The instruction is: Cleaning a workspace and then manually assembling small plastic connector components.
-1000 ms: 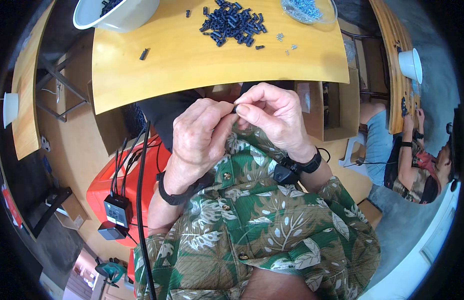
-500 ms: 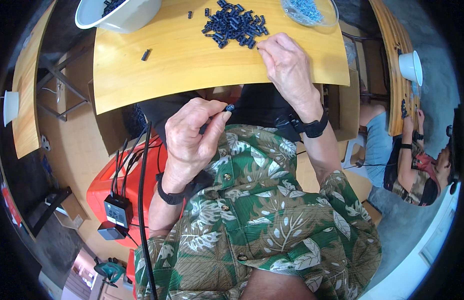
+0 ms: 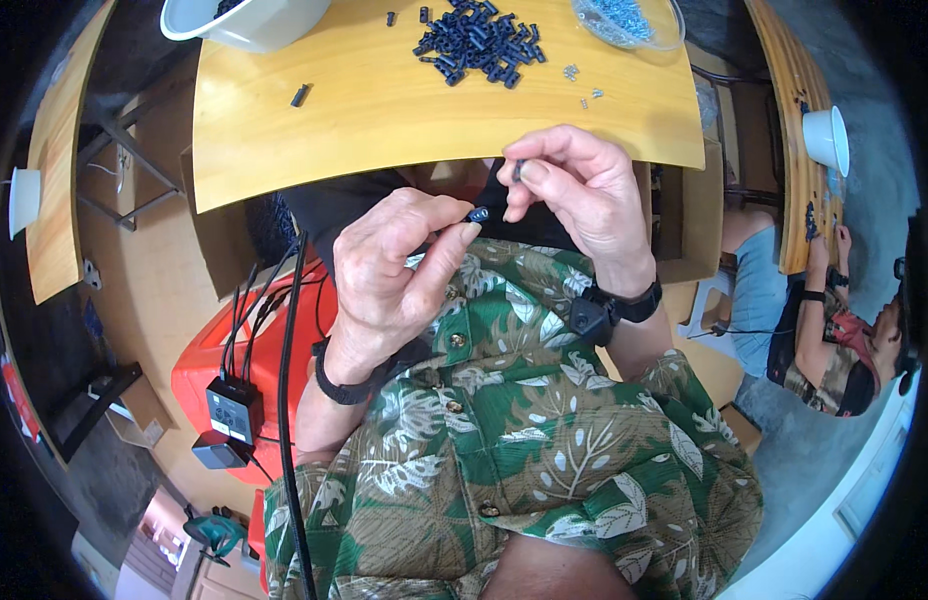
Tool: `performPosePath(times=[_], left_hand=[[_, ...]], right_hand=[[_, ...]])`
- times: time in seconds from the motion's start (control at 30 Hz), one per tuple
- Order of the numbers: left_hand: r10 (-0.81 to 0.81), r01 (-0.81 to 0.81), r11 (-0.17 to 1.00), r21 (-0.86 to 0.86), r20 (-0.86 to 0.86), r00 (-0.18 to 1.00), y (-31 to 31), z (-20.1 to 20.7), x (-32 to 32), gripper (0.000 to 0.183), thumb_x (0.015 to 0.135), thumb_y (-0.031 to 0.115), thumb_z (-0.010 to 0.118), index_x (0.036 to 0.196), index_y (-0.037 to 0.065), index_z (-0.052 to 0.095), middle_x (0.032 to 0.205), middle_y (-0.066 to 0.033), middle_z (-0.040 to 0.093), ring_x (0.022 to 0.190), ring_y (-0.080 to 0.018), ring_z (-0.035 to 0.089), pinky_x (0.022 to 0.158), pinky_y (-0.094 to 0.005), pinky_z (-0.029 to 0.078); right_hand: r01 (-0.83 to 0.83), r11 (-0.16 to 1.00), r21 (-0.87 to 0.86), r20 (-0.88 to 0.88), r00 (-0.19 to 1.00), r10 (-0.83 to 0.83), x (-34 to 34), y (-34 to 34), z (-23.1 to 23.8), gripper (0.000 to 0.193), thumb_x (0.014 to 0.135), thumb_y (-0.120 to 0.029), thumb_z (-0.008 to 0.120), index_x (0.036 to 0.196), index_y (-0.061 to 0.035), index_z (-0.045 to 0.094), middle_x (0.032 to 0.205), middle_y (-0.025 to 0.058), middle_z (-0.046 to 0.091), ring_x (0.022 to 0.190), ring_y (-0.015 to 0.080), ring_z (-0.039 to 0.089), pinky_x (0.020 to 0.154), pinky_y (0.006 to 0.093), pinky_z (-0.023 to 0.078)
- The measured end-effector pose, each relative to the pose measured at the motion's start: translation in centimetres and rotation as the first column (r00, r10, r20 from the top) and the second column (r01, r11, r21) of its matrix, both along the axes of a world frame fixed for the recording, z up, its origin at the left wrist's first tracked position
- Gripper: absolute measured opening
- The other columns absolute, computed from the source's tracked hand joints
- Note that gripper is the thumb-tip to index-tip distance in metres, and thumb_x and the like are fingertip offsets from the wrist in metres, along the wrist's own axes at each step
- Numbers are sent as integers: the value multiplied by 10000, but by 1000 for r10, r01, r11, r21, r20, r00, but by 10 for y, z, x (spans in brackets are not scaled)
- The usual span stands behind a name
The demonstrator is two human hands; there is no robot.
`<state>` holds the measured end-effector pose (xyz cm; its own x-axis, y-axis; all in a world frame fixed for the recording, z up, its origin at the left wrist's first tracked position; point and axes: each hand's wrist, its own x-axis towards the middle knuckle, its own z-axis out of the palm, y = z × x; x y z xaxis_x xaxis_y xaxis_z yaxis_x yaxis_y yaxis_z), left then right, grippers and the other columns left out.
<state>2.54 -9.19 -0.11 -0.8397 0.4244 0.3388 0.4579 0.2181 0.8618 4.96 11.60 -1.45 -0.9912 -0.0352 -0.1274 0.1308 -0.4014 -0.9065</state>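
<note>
Between the thumb and forefinger of my left hand (image 3: pixel 389 260) is a small black cylindrical plastic part (image 3: pixel 478 214), its end facing right. My right hand (image 3: pixel 589 195) is closed in a pinch on a small dark piece (image 3: pixel 521 168), mostly covered by the fingertips. Both hands hover just off the near table edge, a short gap apart. Beyond them on the yellow wooden table (image 3: pixel 384 125) lies a heap of similar black parts (image 3: pixel 479 45). One loose black part (image 3: pixel 300 95) rests farther left.
A white tub (image 3: pixel 274 25) with dark contents stands at the far left of the table. At far right sits a clear bowl (image 3: pixel 674 30) of small bluish pieces; tiny silvery bits (image 3: pixel 571 72) lie near it. A black cable (image 3: pixel 292 400) hangs by my left arm. Another person (image 3: pixel 834 340) works at a table on the right.
My right hand has come back from the heap toward my left hand with a small dark piece. The tiny silvery bits it covered now show. My left hand shifted slightly right.
</note>
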Motion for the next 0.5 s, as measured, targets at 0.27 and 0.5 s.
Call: performPosePath(times=[0.27, 0.5], left_hand=[[-34, 42, 996, 78, -112, 993, 1, -1, -2, 187, 733, -38, 757, 876, 0, 643, 772, -125, 670, 624, -231, 633, 544, -306, 486], [-39, 47, 995, 82, -100, 994, 0, 1, -1, 160, 737, -28, 755, 861, 0, 658, 764, -121, 667, 630, -244, 637, 558, -316, 491]], right_hand=[[-96, 963, -252, -60, 995, 83, 13, -8, -2, 151, 850, 65, 649, 995, 44, 687, 883, 122, 677, 683, 160, 662, 619, 278, 575], [-70, 980, -188, -94, 994, 53, 17, -12, 9, 107, 847, 66, 656, 949, 44, 680, 868, 123, 669, 695, 166, 669, 627, 268, 570]])
